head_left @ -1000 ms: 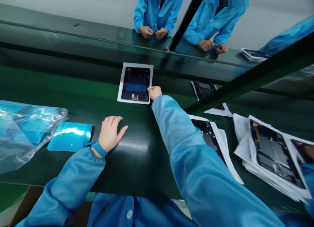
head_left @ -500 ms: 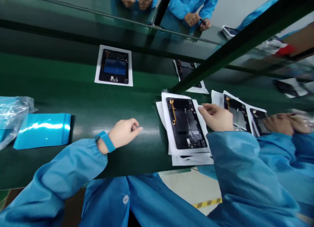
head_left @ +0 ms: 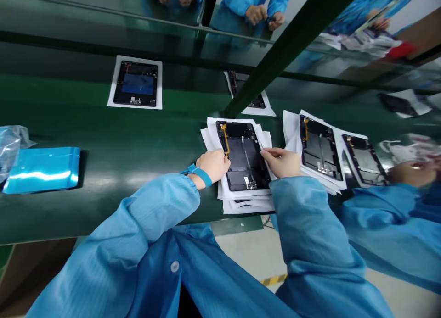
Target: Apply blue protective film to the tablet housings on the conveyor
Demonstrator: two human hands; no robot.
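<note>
In front of me, an open black tablet housing [head_left: 237, 159] with an orange flex cable lies on top of a stack of white foam sheets [head_left: 248, 207]. My right hand [head_left: 284, 163] pinches its right edge between thumb and fingers. At its left edge is my left hand [head_left: 212, 165], wearing a blue wrist strap, with its fingers curled in against the edge; the fingertips are partly hidden. To the right, another open tablet housing [head_left: 319, 148] rests on its own stack of white sheets, beside one more housing [head_left: 365, 159].
A stack of shiny blue film sheets [head_left: 44, 169] lies at left by a clear plastic bag [head_left: 14, 146]. Farther back sits a tablet housing with a blue panel [head_left: 138, 85]. A slanted green post [head_left: 268, 68] rises behind the stack. A co-worker's hand [head_left: 411, 173] works at right.
My left hand has moved right, from the bare bench to the housing's left edge. My right hand has come to the housing's right edge. The whole view has shifted slightly.
</note>
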